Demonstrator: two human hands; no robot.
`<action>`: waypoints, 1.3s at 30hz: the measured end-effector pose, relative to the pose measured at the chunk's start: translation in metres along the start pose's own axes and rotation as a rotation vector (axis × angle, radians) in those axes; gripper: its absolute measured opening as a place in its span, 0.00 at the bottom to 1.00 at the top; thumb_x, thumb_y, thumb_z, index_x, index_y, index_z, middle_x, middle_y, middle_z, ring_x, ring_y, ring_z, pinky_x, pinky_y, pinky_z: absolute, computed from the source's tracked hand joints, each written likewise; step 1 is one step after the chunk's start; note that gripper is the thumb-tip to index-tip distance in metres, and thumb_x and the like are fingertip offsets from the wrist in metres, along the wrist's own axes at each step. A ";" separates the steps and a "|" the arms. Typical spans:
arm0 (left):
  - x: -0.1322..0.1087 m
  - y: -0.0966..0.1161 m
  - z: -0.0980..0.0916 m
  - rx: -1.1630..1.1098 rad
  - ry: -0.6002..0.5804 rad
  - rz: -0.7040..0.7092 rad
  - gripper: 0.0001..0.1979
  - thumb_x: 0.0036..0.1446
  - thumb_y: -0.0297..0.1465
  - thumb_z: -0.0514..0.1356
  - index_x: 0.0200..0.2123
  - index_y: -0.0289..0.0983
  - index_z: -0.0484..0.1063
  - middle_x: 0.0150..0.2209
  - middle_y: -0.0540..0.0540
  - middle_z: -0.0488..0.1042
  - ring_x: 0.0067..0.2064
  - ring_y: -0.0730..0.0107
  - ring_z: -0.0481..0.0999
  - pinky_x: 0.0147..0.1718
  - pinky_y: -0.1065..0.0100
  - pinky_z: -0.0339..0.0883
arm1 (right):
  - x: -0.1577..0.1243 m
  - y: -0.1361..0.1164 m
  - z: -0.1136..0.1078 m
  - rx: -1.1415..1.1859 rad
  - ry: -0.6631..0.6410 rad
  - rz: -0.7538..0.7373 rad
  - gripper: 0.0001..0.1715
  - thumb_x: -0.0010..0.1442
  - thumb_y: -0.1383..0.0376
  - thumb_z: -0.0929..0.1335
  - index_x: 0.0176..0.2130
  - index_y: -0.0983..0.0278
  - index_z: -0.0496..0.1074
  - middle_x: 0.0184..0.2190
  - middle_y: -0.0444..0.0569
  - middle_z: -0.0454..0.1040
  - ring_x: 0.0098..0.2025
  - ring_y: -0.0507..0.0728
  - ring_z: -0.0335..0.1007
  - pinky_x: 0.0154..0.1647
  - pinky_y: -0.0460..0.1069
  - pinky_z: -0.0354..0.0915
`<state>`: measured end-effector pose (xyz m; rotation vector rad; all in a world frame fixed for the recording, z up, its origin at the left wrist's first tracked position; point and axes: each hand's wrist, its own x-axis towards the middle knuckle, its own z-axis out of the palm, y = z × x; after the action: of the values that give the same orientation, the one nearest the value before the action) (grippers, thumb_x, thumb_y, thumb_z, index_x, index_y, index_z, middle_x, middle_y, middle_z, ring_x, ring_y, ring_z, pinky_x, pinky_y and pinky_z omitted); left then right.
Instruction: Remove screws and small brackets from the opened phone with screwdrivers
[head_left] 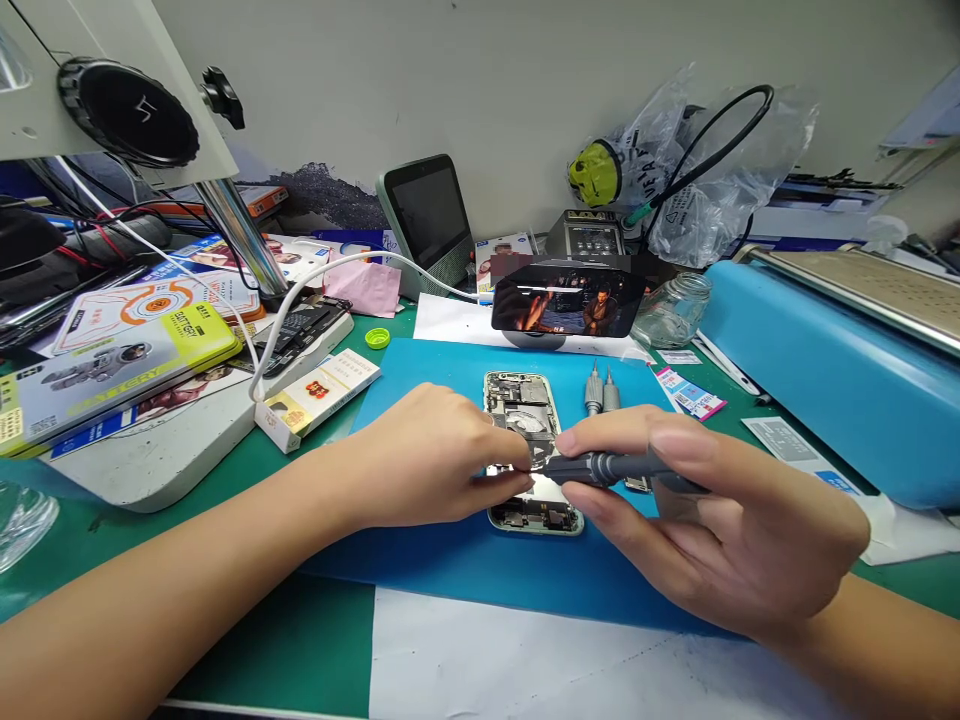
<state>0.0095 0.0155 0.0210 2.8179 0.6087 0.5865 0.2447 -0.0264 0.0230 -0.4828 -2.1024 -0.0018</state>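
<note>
An opened smartphone (536, 495) lies on a blue mat (435, 565), its inner boards and parts exposed. My right hand (720, 520) grips a dark grey screwdriver (592, 468) that is held nearly level above the phone and points left. At the screwdriver's front end, the thumb and fingertips of my left hand (442, 455) are pinched together over the phone. What they hold there, perhaps the driver's tip, is too small to make out. Both hands cover part of the phone's middle. Just behind my right fingers, two grey screwdrivers (594, 390) lie on the mat.
Behind the mat, a phone (568, 302) propped up on its side plays a video near a glass jar (673, 310). A cigarette box (319, 398) and battery boxes (120, 370) are at left, below a microscope stand (240, 235). A blue machine (817, 370) stands at right.
</note>
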 end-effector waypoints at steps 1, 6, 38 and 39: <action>0.000 0.000 0.000 -0.001 0.000 -0.001 0.11 0.68 0.30 0.63 0.30 0.38 0.75 0.22 0.56 0.71 0.23 0.75 0.64 0.24 0.64 0.48 | 0.000 0.000 0.000 0.000 0.000 0.006 0.52 0.60 0.81 0.74 0.75 0.56 0.60 0.43 0.51 0.87 0.41 0.58 0.87 0.42 0.51 0.85; 0.000 0.000 -0.001 0.002 0.005 -0.012 0.09 0.69 0.30 0.63 0.33 0.39 0.77 0.23 0.56 0.72 0.24 0.76 0.66 0.24 0.64 0.49 | -0.004 0.002 -0.001 0.017 0.067 0.046 0.51 0.58 0.81 0.76 0.72 0.55 0.64 0.44 0.50 0.86 0.39 0.57 0.86 0.43 0.50 0.85; 0.001 0.002 -0.004 -0.017 -0.010 -0.029 0.11 0.68 0.30 0.63 0.31 0.40 0.73 0.22 0.57 0.71 0.23 0.75 0.64 0.24 0.65 0.47 | 0.001 0.000 0.000 0.024 0.031 0.044 0.50 0.58 0.80 0.76 0.72 0.53 0.64 0.45 0.50 0.88 0.36 0.59 0.87 0.39 0.54 0.86; 0.001 0.003 -0.004 -0.016 -0.013 -0.031 0.11 0.69 0.30 0.63 0.31 0.40 0.73 0.22 0.56 0.71 0.23 0.75 0.65 0.24 0.65 0.47 | 0.001 0.000 0.000 0.026 0.034 0.039 0.50 0.58 0.80 0.76 0.72 0.54 0.64 0.45 0.50 0.88 0.36 0.59 0.87 0.39 0.54 0.86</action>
<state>0.0098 0.0142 0.0260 2.7899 0.6414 0.5647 0.2441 -0.0261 0.0239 -0.5049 -2.0569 0.0403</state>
